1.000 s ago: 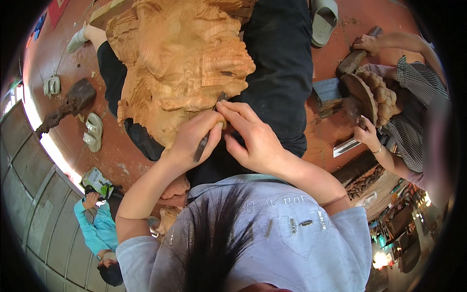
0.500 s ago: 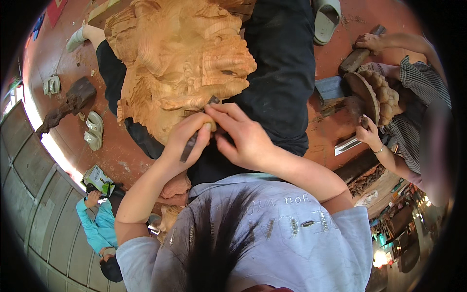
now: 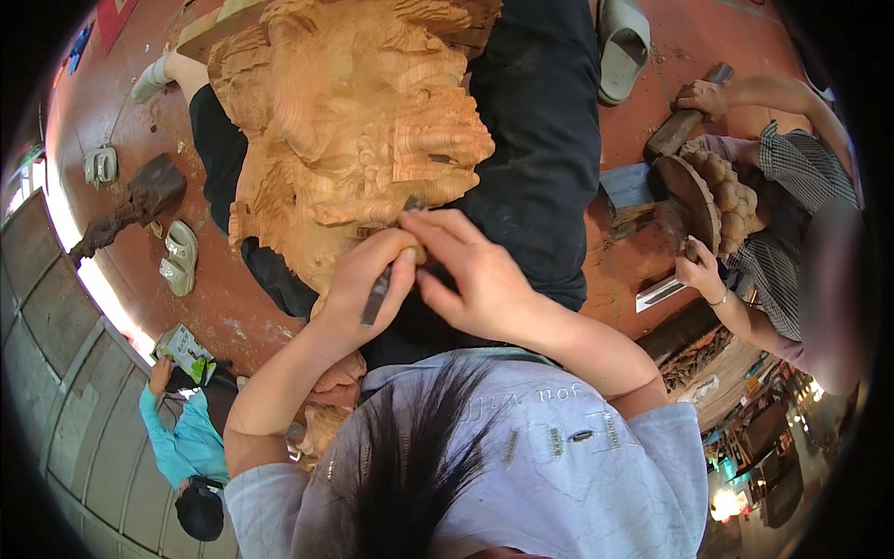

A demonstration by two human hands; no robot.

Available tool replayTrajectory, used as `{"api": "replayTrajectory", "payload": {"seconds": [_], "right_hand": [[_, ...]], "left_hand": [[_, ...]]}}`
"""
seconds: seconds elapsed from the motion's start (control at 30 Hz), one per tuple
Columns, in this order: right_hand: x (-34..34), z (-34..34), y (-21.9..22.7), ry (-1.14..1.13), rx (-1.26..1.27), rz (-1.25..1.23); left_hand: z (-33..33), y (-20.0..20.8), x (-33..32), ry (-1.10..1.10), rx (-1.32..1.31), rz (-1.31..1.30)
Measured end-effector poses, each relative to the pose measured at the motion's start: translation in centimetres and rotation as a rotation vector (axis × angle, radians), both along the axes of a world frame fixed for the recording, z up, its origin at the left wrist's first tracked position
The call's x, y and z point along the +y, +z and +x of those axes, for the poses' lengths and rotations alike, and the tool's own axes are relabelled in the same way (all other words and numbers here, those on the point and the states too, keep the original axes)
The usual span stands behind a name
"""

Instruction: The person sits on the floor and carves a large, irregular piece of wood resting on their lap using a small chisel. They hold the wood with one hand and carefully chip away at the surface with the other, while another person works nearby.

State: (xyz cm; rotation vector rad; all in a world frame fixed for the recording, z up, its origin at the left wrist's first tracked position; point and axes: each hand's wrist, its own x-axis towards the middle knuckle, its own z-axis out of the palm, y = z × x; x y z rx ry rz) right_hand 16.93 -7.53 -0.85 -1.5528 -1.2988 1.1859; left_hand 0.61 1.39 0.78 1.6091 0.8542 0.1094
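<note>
A large light-brown wood carving (image 3: 345, 121) with deep folds and ridges lies across my lap between my dark-trousered legs. At its near edge, my left hand (image 3: 371, 272) is closed round a flat, dark grey strip (image 3: 374, 300), whose lower end sticks out below the fingers. My right hand (image 3: 480, 275) pinches close to the strip's far end, which rests at the carving's lower edge. Fingers cover the middle of the strip, and a small yellowish bit shows between the hands. I cannot make out whether the strip is a blade or an abrasive.
On the right, a co-worker grips a mallet (image 3: 677, 133) and a tool beside a round, knobbly carving (image 3: 726, 191). A grey slipper (image 3: 624, 51), pale sandals (image 3: 179, 253) and a dark wood chunk (image 3: 154, 186) lie on the red floor. Another person in turquoise (image 3: 191, 436) sits lower left.
The whole view has shifted slightly, so the carving and my hands appear a little lower. Both hands keep their grip on the strip. The person in turquoise has shifted their head and hand.
</note>
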Motion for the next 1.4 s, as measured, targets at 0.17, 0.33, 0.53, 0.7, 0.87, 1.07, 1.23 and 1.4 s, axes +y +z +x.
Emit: {"api": "replayTrajectory", "payload": {"seconds": [0.17,0.33,0.53,0.7,0.87,1.07,1.23,1.4], "right_hand": [[-0.1,-0.9,-0.4,-0.009,-0.001,-0.022],[0.2,-0.1,-0.2,0.014,0.008,-0.008],[-1.0,-1.0,-0.6,-0.094,-0.122,0.029],[-0.9,-1.1,-0.6,0.006,-0.014,-0.042],[-1.2,0.0,0.3,-0.058,-0.114,-0.008],[-1.0,-1.3,-1.1,-0.006,-0.07,-0.02],[-1.5,0.1,0.3,-0.05,-0.15,-0.007],[-1.8,-1.1,-1.5,-0.016,-0.019,-0.02]], "left_hand": [[-0.8,-0.3,0.2,0.002,0.042,-0.072],[-0.3,0.1,0.4,0.026,0.016,-0.085],[-0.1,-1.3,0.8,-0.155,-0.074,0.107],[-1.2,-0.7,0.0,-0.116,-0.022,0.079],[0.4,-2.2,-0.5,-0.104,-0.085,0.15],[-1.3,-1.2,-0.3,-0.108,0.004,0.09],[0.3,-1.5,-0.9,-0.107,-0.064,0.17],[-1.6,-1.8,-0.4,-0.158,0.013,0.085]]}}
